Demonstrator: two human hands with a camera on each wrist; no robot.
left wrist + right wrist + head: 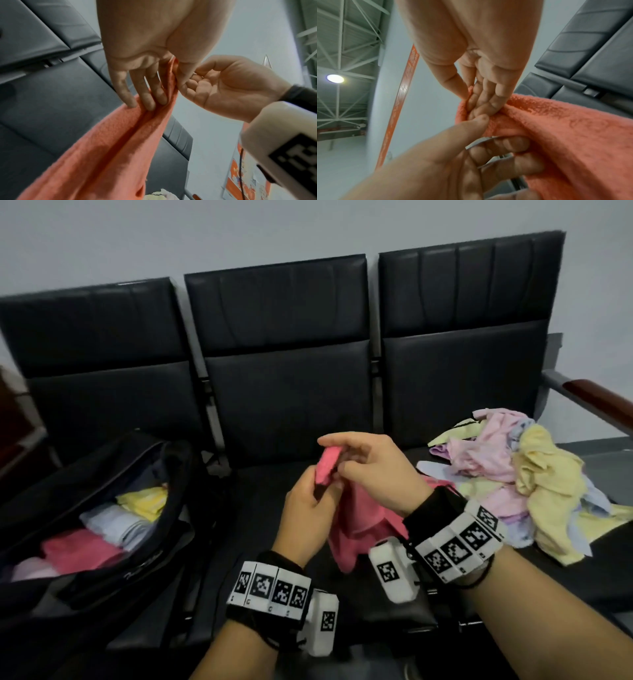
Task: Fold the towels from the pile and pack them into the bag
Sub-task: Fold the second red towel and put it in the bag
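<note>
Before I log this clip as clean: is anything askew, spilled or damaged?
Nothing stands out. Both hands, left and right, hold the pink towel above the seat; the unfolded pile lies jumbled to the right, as expected, and folded towels sit inside the open bag.

Bag (pixel 102 570) cut off at left edge; pink towel (pixel 356 518) partly behind hands.

No text can be read: the wrist bands (pixel 270 590) carry only black-and-white marker patterns.
</note>
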